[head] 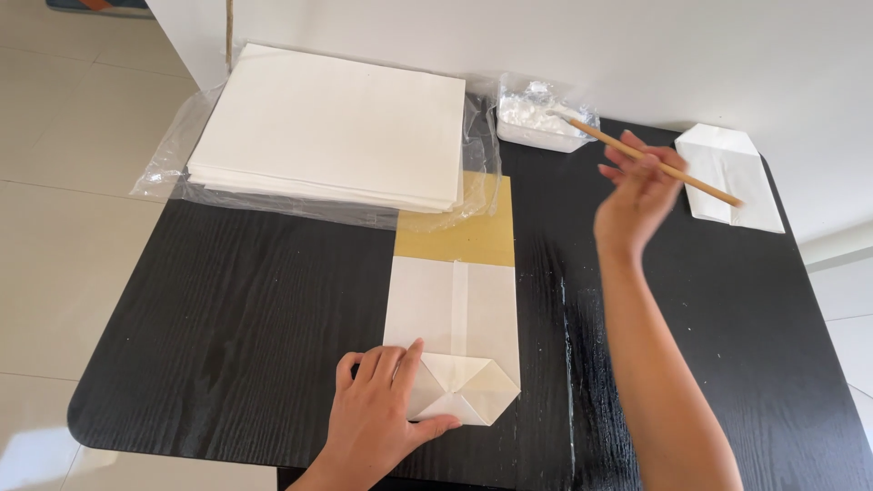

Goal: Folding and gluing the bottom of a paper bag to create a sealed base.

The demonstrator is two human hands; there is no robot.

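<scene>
Paper bag (452, 314), white, flat on the black table (227, 309) near the front edge, folded bottom end toward the viewer with diamond flaps showing. Upper end lying over a tan card (473, 238), itself partly tucked under plastic wrap.

Head view: hidden or unclear first. Lower left corner of the bag's folded end covered by the left hand (382, 414). Far part of the card lost under the paper stack (332, 127) and its clear wrap. Contents of the small tub (539, 118) hard to read, just a white mass behind crinkled plastic. Stick (646, 157) tip buried in that white mass, so the end not visible. Table cut off at the right and front edges. Second folded bag (730, 175) lying at the far right corner, details faint.

Hands next. Left hand palm down, fingers spread and pressed flat on the bag's folded flaps, thumb out to the right, holding nothing. Right hand (638, 195) raised above the table, forearm reaching up from the lower right, wrist bent, fingers pinched around the stick's middle, stick slanting from the tub down to the right.
</scene>
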